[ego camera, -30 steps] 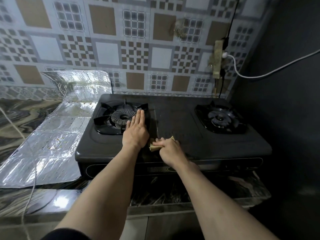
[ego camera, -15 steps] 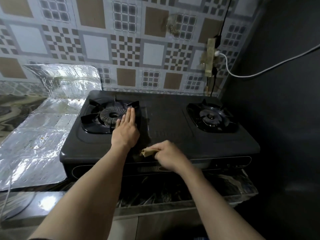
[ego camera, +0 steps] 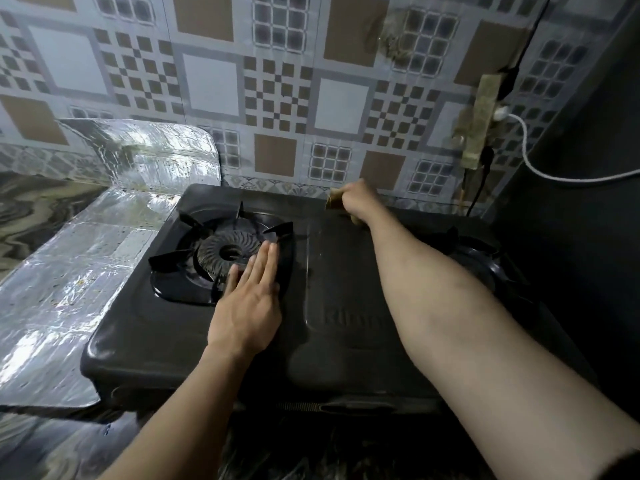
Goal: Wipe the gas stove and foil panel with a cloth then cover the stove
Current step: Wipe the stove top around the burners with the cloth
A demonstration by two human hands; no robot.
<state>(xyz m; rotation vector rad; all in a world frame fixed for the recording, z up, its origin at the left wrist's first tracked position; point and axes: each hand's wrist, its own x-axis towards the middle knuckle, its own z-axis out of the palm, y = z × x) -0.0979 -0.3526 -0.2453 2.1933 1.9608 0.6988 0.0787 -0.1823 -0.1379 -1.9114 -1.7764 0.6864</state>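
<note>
While the right hand grips the tan cloth at the black two-burner gas stove's back edge, flat-fingered left hand steadies it; wiping likely runs forward next.

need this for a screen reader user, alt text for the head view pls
A person's right hand presses a cloth to the back edge of a black gas stove, while the left hand rests flat beside the left burner. A foil panel lies left of the stove.

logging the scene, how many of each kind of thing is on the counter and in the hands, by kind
stove: 1
burners: 2, the left burner and the right burner, partly hidden by the forearm
foil panel: 1
cloth: 1, gripped by the right hand
hands: 2, the left hand lies flat on the stove
total: 7
</note>
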